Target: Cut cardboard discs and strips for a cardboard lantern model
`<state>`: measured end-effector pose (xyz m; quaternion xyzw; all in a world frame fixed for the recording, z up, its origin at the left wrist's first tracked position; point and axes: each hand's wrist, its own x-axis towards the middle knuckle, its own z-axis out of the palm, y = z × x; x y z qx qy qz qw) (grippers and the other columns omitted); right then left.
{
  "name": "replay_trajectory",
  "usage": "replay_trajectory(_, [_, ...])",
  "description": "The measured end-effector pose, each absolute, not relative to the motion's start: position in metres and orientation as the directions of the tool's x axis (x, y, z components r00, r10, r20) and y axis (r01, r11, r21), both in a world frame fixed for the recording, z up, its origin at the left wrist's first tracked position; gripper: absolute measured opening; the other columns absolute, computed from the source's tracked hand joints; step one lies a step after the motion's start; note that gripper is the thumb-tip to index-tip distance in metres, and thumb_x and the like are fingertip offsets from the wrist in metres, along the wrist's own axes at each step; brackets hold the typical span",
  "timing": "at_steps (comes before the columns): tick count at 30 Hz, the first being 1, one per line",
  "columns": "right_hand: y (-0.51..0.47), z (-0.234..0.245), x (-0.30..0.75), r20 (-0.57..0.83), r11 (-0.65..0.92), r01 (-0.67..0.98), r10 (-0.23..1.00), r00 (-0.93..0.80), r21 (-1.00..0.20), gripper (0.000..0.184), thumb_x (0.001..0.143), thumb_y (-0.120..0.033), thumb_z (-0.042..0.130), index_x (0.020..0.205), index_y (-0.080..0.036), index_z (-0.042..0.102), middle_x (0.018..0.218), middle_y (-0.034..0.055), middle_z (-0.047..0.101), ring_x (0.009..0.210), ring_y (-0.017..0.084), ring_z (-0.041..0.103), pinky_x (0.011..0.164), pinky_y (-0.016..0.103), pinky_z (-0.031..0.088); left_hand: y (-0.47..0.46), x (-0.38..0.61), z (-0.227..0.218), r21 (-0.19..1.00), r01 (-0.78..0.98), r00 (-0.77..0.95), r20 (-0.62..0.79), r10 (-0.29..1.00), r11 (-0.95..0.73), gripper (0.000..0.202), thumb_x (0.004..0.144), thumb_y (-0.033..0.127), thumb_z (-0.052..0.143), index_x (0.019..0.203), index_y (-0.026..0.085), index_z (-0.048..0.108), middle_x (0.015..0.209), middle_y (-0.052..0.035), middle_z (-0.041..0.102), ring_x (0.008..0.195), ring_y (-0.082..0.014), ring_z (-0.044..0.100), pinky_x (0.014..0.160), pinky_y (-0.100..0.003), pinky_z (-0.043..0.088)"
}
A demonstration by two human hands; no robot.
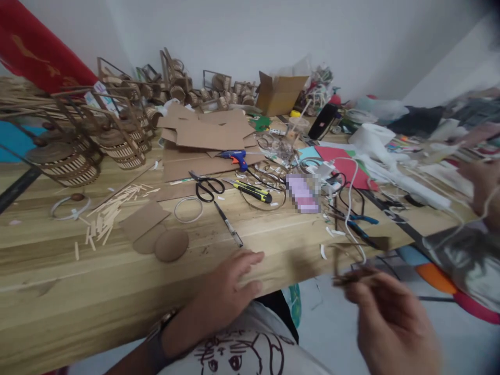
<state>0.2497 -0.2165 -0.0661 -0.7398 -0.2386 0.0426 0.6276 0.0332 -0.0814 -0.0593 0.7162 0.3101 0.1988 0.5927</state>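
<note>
Brown strip (340, 281), blurred, is pinched in my right hand (394, 315), just off the near edge of the table (128, 291); my left hand (230, 278), fingers apart, holds nothing. Lidded baskets (66, 161) at left stand assembled; slats (111, 212) and a disc (172, 245) lie loose, I judge not yet joined to anything

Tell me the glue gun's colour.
The glue gun is blue with a red-orange trigger, best seen in the head view.
</note>
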Motion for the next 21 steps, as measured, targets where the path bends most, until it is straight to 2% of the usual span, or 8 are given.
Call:
replay_trajectory(1, [-0.228,-0.068,0.259,0.298,-0.139,0.348,0.29,0.909,-0.927,0.055,0.064,-0.062,0.086,0.095,-0.022,0.064,0.081,0.0005,0.069,0.069,0.018,0.065,0.065,0.029,0.053,-0.08,0.028,-0.062,0.969,0.225,0.697,-0.089,0.711,-0.099,0.045,0.086,0.027,0.057,0.129,0.017,0.065,0.137,-0.0126,0.062,0.129,-0.0262,0.057,0.109,-0.042,0.047])
replay_trajectory(3, [-0.252,-0.084,0.273,0.328,-0.225,0.371,0.207,0.922,-0.901,0.059,0.064,-0.067,0.083,0.094,-0.022,0.06,0.08,0.0007,0.067,0.07,0.019,0.065,0.067,0.031,0.051,-0.077,0.016,-0.066,0.968,0.227,0.652,-0.066,0.756,-0.111,0.037,0.089,0.031,0.056,0.122,0.019,0.068,0.132,-0.0111,0.065,0.125,-0.0263,0.06,0.109,-0.045,0.048])
replay_trajectory(7, [-0.288,-0.161,0.274,0.161,-0.405,0.334,0.406,0.9,-0.851,0.064,0.07,-0.077,0.07,0.098,-0.021,0.059,0.093,0.0076,0.07,0.082,0.025,0.068,0.076,0.04,0.053,-0.078,-0.002,-0.066,0.976,0.193,0.571,-0.031,0.82,-0.097,0.028,0.091,0.037,0.06,0.112,0.022,0.071,0.12,-0.0085,0.071,0.114,-0.0246,0.066,0.104,-0.044,0.053])
replay_trajectory(10, [-0.299,-0.225,0.263,0.042,-0.431,0.281,0.485,0.874,-0.857,0.063,0.074,-0.078,0.066,0.095,-0.019,0.062,0.089,0.0082,0.072,0.078,0.025,0.069,0.074,0.041,0.056,-0.082,-0.007,-0.062,0.983,0.173,0.51,-0.034,0.859,-0.064,0.026,0.09,0.039,0.063,0.107,0.022,0.072,0.113,-0.0073,0.072,0.109,-0.0226,0.068,0.101,-0.04,0.056])
replay_trajectory(13, [-0.294,-0.274,0.257,-0.064,-0.472,0.21,0.5,0.864,-0.856,0.047,0.089,-0.062,0.064,0.099,-0.016,0.065,0.09,0.0065,0.072,0.079,0.023,0.069,0.075,0.04,0.058,-0.084,-0.008,-0.059,0.979,0.193,0.469,-0.029,0.883,-0.071,0.024,0.087,0.039,0.065,0.102,0.022,0.073,0.11,-0.0068,0.073,0.109,-0.0225,0.069,0.1,-0.038,0.057])
replay_trajectory(15, [-0.287,-0.299,0.259,-0.138,-0.52,0.16,0.488,0.862,-0.839,0.032,0.099,-0.041,0.064,0.118,-0.016,0.064,0.113,0.0072,0.069,0.094,0.021,0.069,0.082,0.041,0.059,-0.085,-0.009,-0.058,0.973,0.214,0.443,-0.022,0.896,-0.082,0.024,0.087,0.04,0.065,0.1,0.022,0.074,0.108,-0.0066,0.074,0.108,-0.023,0.069,0.098,-0.038,0.057])
replay_trajectory(16, [-0.282,-0.31,0.261,-0.174,-0.544,0.139,0.484,0.858,-0.827,0.032,0.099,-0.036,0.064,0.125,-0.017,0.063,0.122,0.0084,0.067,0.101,0.023,0.068,0.085,0.043,0.059,-0.086,-0.009,-0.058,0.971,0.224,0.431,-0.023,0.902,-0.082,0.025,0.086,0.041,0.065,0.099,0.022,0.074,0.107,-0.0065,0.075,0.107,-0.0232,0.07,0.098,-0.037,0.058])
replay_trajectory(21, [-0.256,-0.333,0.271,-0.203,-0.566,0.188,0.555,0.807,-0.803,0.035,0.099,-0.035,0.065,0.129,-0.019,0.061,0.13,0.0093,0.064,0.107,0.025,0.067,0.089,0.046,0.058,-0.089,-0.013,-0.059,0.94,0.323,0.398,-0.032,0.917,-0.108,0.029,0.087,0.045,0.063,0.098,0.022,0.074,0.105,-0.0065,0.076,0.106,-0.0243,0.072,0.095,-0.037,0.059])
